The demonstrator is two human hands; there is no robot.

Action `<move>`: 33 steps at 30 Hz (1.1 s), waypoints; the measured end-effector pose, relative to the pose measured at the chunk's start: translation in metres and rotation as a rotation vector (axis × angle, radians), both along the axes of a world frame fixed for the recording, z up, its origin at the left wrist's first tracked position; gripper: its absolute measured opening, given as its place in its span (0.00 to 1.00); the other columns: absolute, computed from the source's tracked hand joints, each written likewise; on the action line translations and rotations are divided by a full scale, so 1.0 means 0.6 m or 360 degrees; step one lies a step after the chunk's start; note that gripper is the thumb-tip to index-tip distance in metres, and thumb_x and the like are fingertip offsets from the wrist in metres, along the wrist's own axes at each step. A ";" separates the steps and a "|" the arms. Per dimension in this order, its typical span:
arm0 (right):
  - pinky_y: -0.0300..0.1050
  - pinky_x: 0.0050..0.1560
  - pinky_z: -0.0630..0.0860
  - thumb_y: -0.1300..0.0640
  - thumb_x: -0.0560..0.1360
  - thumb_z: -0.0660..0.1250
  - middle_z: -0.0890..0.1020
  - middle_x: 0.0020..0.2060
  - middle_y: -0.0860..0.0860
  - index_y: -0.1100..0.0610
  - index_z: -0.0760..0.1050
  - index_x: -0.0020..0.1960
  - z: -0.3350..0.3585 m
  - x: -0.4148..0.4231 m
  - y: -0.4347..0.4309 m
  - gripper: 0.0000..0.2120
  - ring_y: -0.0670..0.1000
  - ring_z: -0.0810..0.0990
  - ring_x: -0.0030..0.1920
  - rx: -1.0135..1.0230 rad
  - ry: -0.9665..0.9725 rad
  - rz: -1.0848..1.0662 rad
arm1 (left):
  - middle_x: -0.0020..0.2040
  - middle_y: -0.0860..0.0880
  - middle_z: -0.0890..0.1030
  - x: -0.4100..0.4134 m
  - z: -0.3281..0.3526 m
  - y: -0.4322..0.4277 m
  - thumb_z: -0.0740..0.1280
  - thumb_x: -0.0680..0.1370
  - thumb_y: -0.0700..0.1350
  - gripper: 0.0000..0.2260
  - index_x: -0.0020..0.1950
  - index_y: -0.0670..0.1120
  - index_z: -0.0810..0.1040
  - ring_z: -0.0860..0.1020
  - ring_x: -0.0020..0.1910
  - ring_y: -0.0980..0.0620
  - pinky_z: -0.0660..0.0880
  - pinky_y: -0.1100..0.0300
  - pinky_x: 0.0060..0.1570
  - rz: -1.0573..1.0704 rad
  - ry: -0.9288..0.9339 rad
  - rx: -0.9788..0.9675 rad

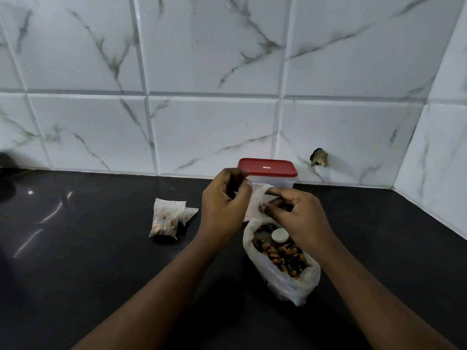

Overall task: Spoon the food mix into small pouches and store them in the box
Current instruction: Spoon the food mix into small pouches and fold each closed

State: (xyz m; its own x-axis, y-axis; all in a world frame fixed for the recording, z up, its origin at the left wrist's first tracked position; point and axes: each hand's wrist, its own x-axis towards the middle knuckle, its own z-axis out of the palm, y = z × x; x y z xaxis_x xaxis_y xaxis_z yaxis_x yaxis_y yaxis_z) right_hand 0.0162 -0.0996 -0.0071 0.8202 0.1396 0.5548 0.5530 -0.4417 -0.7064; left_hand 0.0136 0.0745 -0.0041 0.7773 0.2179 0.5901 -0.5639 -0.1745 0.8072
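Note:
Both hands pinch a small clear pouch [255, 203] above the open plastic bag [300, 284] of nut-and-dried-fruit mix [280, 256]. My left hand [223, 205] holds the pouch's left edge, my right hand [299, 215] its right edge. The pouch looks empty. A white spoon end [280, 235] sticks out of the mix. Two filled pouches [166, 221] lie on the counter left of my hands. The clear box with a shut red lid [267, 168] stands against the wall behind my hands.
The counter [101, 261] is dark and glossy, with white marble-look wall tiles behind and at the right. A broken hole in the tile [319, 158] shows right of the box. A dark object [6, 178] sits at the far left edge.

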 end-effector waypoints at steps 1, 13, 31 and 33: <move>0.32 0.44 0.80 0.56 0.76 0.77 0.87 0.42 0.45 0.52 0.83 0.64 -0.001 0.001 -0.001 0.17 0.40 0.86 0.43 0.0000 0.0008 -0.0001 | 0.51 0.53 0.83 0.007 -0.001 0.005 0.69 0.81 0.44 0.06 0.56 0.54 0.81 0.83 0.50 0.51 0.83 0.47 0.49 0.0124 0.0005 0.0005; 0.29 0.49 0.77 0.62 0.77 0.75 0.88 0.47 0.43 0.56 0.86 0.59 -0.007 0.007 -0.011 0.11 0.38 0.85 0.49 -0.0007 -0.0035 0.0088 | 0.47 0.42 0.85 0.050 -0.016 0.033 0.68 0.82 0.38 0.06 0.57 0.39 0.82 0.83 0.41 0.49 0.82 0.51 0.46 -0.0503 0.0764 -0.0606; 0.47 0.49 0.84 0.53 0.72 0.79 0.88 0.41 0.46 0.52 0.87 0.53 -0.003 0.018 -0.029 0.10 0.46 0.87 0.45 0.0166 -0.0034 0.0059 | 0.44 0.44 0.82 0.060 -0.010 0.048 0.67 0.80 0.35 0.06 0.56 0.42 0.79 0.79 0.41 0.47 0.80 0.50 0.45 -0.0578 0.0800 -0.0809; 0.51 0.50 0.84 0.53 0.73 0.78 0.88 0.41 0.46 0.53 0.87 0.54 -0.002 0.018 -0.029 0.11 0.47 0.87 0.45 0.0143 -0.0041 0.0057 | 0.45 0.42 0.83 0.060 -0.012 0.049 0.68 0.78 0.31 0.12 0.59 0.42 0.77 0.80 0.42 0.46 0.80 0.47 0.49 -0.0568 0.0797 -0.0801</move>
